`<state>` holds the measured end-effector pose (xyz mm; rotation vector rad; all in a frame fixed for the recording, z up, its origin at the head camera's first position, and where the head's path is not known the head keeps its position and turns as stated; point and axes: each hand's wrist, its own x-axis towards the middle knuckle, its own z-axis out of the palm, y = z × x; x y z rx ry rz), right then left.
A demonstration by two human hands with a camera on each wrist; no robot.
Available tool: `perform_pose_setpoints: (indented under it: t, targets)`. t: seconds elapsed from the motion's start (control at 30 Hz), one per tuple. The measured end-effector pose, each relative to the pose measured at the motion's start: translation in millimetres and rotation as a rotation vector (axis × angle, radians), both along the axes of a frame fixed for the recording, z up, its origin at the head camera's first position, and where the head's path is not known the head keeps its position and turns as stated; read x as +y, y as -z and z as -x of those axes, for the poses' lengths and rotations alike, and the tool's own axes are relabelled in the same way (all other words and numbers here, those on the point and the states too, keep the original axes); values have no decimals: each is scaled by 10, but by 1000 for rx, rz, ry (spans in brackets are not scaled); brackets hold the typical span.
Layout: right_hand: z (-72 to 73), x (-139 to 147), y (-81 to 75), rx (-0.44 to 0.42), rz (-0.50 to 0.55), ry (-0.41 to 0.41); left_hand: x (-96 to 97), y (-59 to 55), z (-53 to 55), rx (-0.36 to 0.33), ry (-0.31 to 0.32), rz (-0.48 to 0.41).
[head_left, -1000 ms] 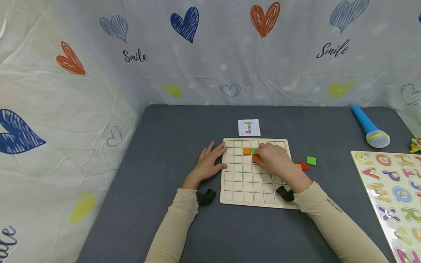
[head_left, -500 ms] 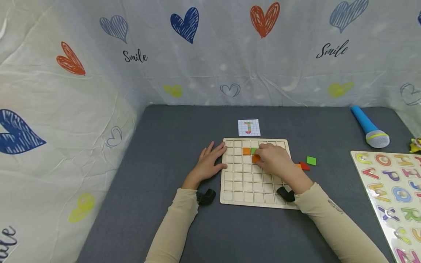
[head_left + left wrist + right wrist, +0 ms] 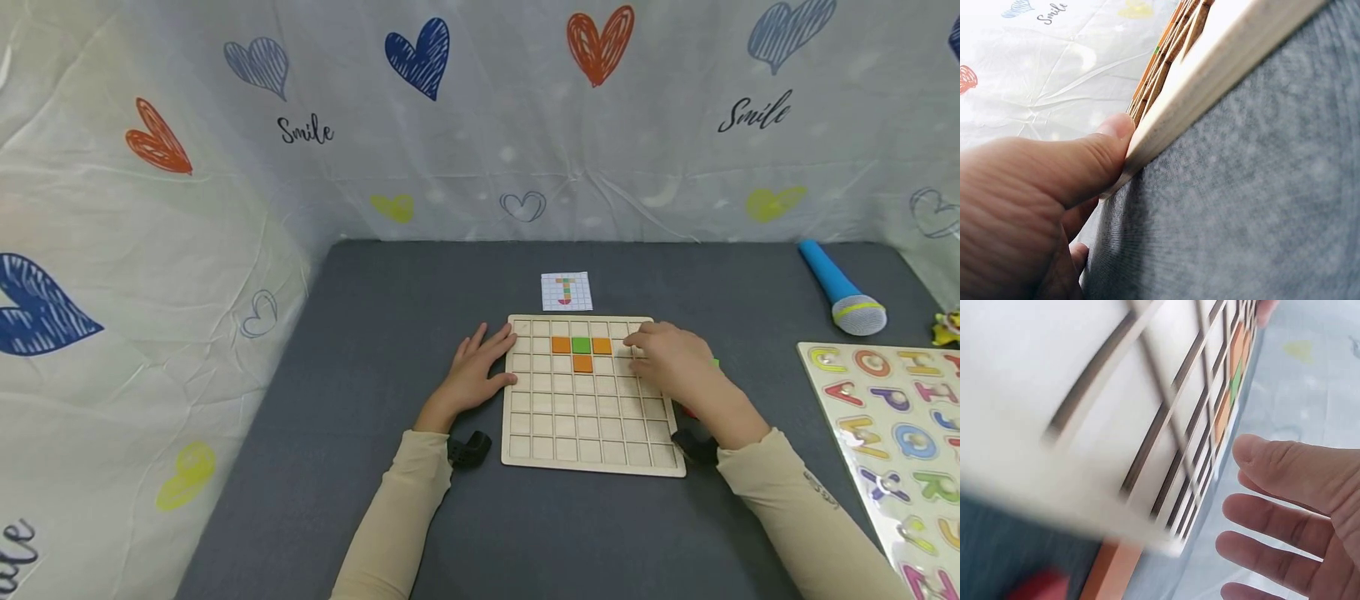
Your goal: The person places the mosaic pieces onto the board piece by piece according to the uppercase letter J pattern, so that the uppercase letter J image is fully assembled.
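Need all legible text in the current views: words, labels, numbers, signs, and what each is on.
"Smile": backdrop, repeated; one at left cut off.
"J": card, drawn in colour.
"C", "O", "A", "P", "R": letter board; the rest too unclear to call.
Right sleeve: mark too small to read.
No legible numbers.
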<state>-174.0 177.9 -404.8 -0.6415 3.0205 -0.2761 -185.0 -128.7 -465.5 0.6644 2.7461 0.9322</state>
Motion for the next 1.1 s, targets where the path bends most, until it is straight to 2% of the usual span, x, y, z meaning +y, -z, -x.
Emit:
perform_pose_setpoints:
  t: [0.37,0.6,0.83,1.1]
  targets:
    - [-92,474,35,40,0,86,-7,13,5,-3,1,-5]
    - [-90,699,79,-46,-40,166,3,-6,-6,-8,5,-23]
    - [-90,850,124,-52,-38,166,0,-1,-8,-15,1,-11]
    - [-61,879,130,-100,-57,157,-5,0,-8,-11,9,-14]
